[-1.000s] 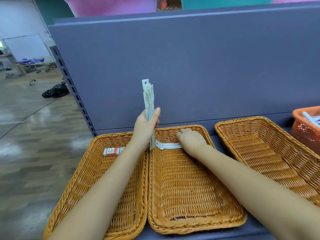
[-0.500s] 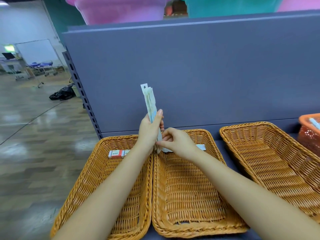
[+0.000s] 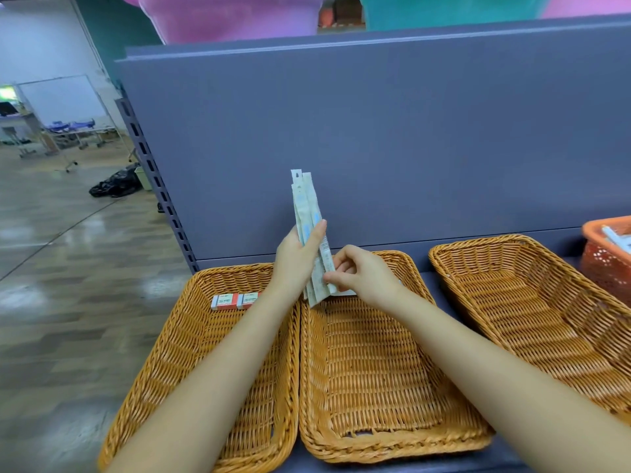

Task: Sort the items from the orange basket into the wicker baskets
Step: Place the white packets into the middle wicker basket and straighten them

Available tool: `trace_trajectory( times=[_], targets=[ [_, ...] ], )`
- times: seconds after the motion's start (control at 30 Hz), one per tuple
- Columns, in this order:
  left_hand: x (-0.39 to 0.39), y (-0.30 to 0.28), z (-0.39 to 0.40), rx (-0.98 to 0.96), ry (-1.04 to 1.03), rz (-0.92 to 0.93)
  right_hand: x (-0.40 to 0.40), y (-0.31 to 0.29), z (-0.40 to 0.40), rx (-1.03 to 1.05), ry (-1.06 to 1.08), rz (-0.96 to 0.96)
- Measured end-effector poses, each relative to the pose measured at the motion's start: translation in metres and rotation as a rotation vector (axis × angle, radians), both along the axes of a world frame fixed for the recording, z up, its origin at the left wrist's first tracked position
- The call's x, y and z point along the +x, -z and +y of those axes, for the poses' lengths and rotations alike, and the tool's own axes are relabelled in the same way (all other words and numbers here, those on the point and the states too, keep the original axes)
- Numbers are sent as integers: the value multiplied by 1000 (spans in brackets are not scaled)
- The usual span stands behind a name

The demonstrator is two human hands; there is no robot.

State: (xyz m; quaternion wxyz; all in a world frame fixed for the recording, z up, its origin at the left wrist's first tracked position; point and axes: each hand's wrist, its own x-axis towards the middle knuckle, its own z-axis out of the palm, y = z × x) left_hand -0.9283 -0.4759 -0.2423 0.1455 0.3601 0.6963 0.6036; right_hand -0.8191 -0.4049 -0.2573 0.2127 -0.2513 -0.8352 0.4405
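A bundle of long, flat paper packets (image 3: 307,233) stands upright at frame centre, above the left wicker basket (image 3: 205,353) and the middle wicker basket (image 3: 368,387). Two small red-and-white boxes (image 3: 235,301) lie in the left one. A third wicker basket (image 3: 532,312) sits right, with the orange basket (image 3: 602,264) at the right edge.

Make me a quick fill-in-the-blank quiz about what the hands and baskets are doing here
1. The left hand holds a bundle of long packets standing ____.
2. The two small red and white boxes lie in the ____ wicker basket.
3. The right hand pinches the bundle near its ____ end.
4. The orange basket sits at the far ____ of the shelf.

Missing words: upright; left; lower; right
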Motion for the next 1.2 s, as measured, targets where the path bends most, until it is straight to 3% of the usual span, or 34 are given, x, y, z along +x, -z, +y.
trace_trajectory(
  times=[0.27,0.4,0.57,0.87,1.2],
  targets=[
    [2,0,-1,11,28,94,16,-5,18,59,16,-63],
    [2,-3,-1,36,1,110,25,-7,29,194,-26,-161],
    [-5,-6,-3,72,-44,83,39,-6,48,363,-20,-318],
    [-7,-6,-2,62,-66,54,40,-6,60,321,-125,-484],
    [-9,-13,-8,146,-64,-46,27,-3,60,572,-259,-800]
  ],
)
